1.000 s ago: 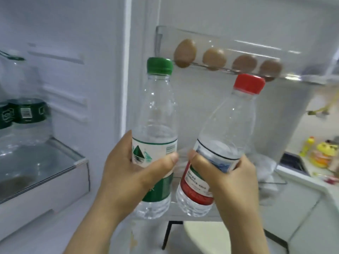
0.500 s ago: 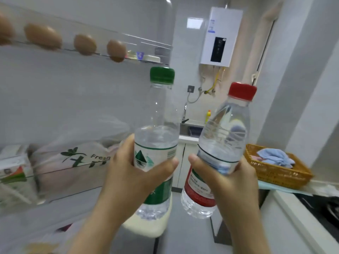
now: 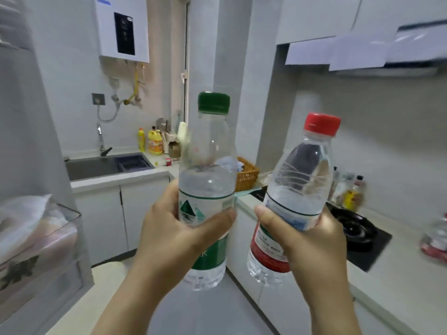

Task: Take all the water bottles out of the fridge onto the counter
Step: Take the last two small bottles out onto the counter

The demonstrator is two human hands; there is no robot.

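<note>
Two held: green-cap bottle (image 3: pixel 208 180), red-cap bottle (image 3: pixel 302 182); counter (image 3: pixel 406 274) right.

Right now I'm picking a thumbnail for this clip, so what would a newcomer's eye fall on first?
Two clear water bottles held up at centre: the green-capped bottle upright in the left hand, the red-capped bottle tilted in the right hand. Behind them, an orange wicker basket sits at the corner of the counter, and bright yellow bottles stand beside the sink at left.
</note>
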